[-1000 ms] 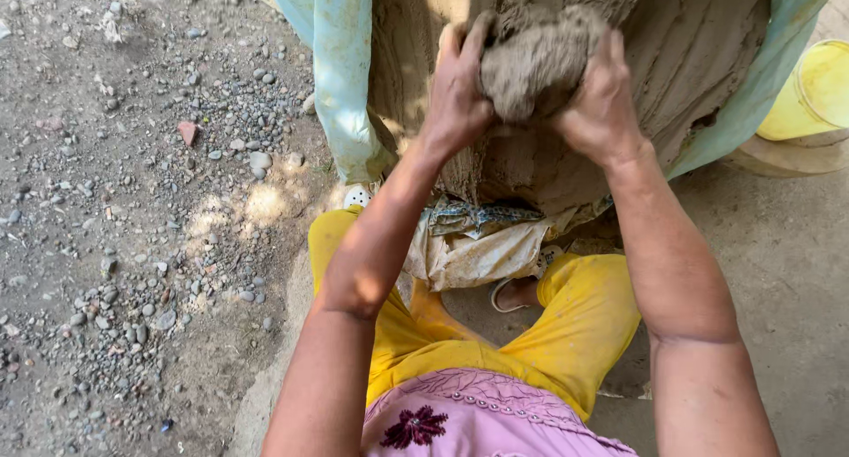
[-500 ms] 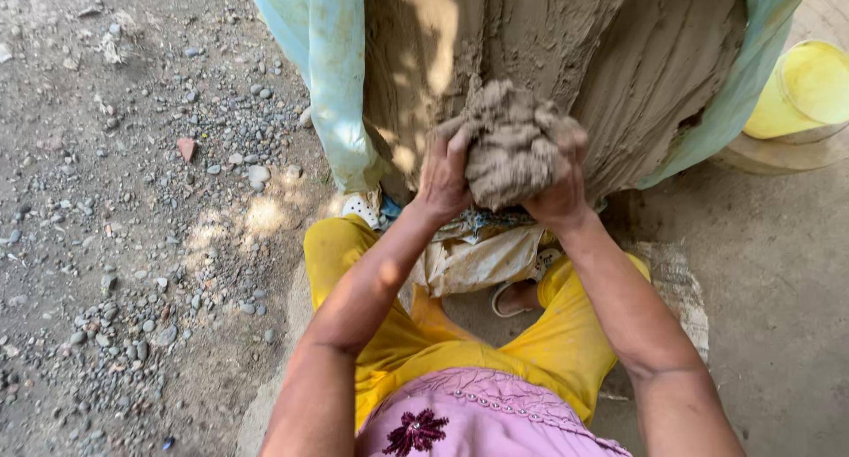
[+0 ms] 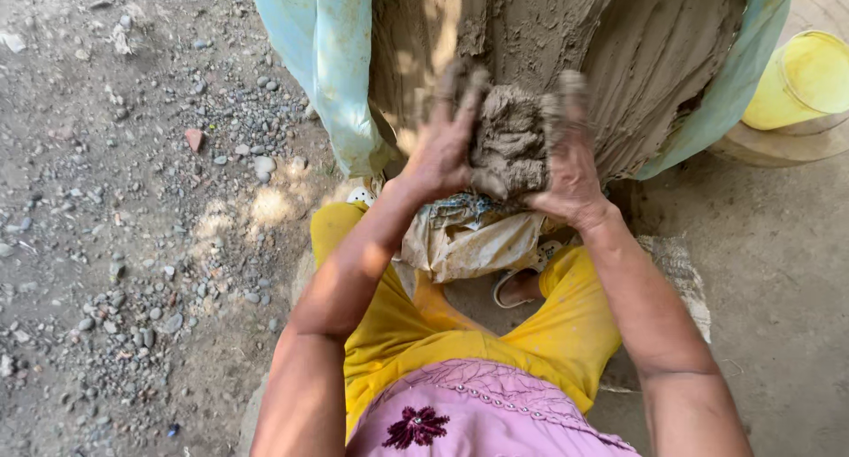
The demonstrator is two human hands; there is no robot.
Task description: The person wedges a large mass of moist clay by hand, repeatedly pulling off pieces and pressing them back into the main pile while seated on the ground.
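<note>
— Against upper centre: clay mound (image 3: pixel 566 41), tall, grooved, brown; pale green sheet (image 3: pixel 327 68) draped along both flanks. Gravel ground (image 3: pixel 115 245) at left.
— Lower?
— Yellow trousers (image 3: pixel 566 333), pink embroidered top (image 3: pixel 478 413), crumpled cloth (image 3: pixel 469 240) between knees. Yellow bucket (image 3: pixel 805 77) far right.
— Hands?
— Left hand (image 3: pixel 442 148) and right hand (image 3: pixel 570 156), fingers spread, palms pressed against either side of clay lump (image 3: pixel 511 139).
— Lump's place?
— Between both palms, just before mound's face, above cloth. Smallest: reddish stone (image 3: pixel 193 139) among gravel.

No packages, labels, signs or screens show anywhere in this view.
</note>
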